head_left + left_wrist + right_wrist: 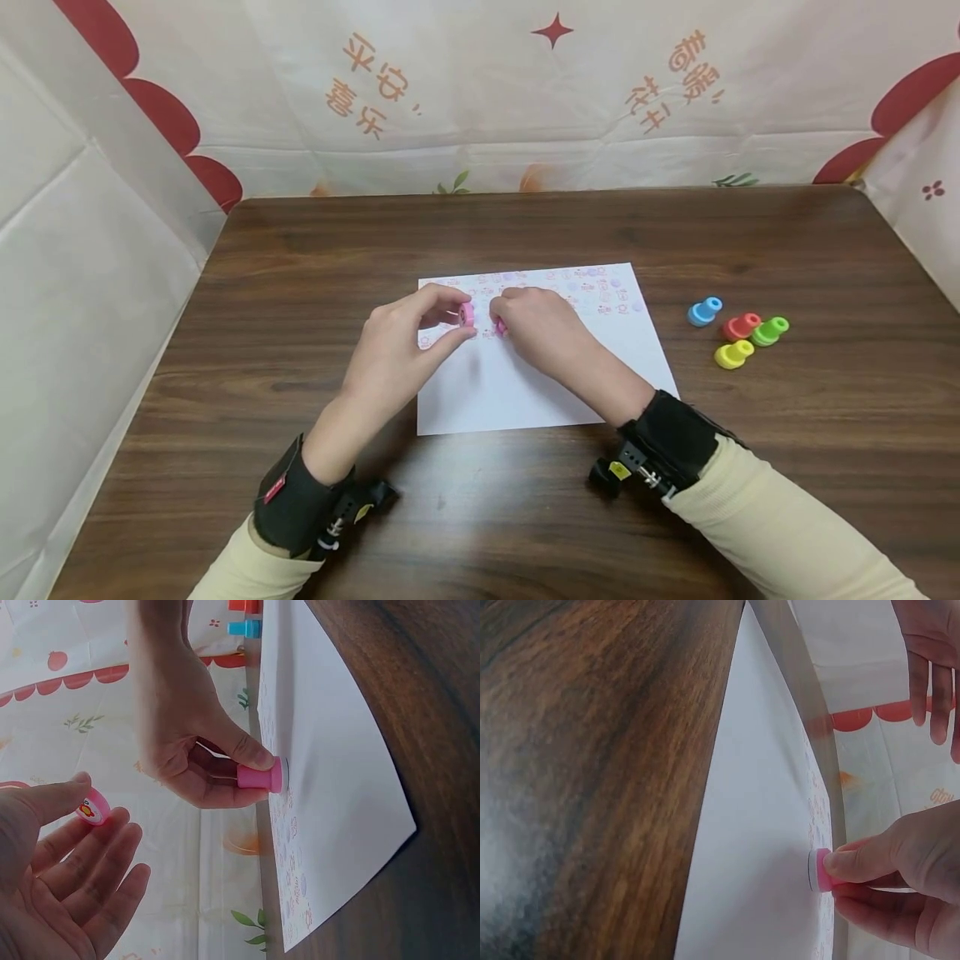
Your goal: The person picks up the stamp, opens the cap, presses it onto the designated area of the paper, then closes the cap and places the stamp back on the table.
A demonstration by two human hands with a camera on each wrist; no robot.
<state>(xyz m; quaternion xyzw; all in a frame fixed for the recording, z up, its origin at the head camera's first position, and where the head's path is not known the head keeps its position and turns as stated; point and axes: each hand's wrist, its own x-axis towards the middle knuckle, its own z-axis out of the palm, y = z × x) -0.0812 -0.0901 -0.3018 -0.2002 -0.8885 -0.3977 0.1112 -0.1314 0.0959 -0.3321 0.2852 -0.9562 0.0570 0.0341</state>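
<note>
Right hand point(542, 327) is pinching pink stamp point(256, 777) at printed rows point(600, 287) of paper point(487, 400), apparently printing; left hand point(393, 343) is pinching pink cap point(467, 314) above paper's left part. Next: probably needing straight lift.

One pink stamp point(256, 776), one pink disc point(94, 808), four other stamps point(741, 327), one sheet point(487, 400)

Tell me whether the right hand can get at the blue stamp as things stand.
Likely yes: nothing stands between the right hand and the blue stamp, just right of the paper. The hand holds a pink stamp, though, so it would probably need to set that down first.
</note>
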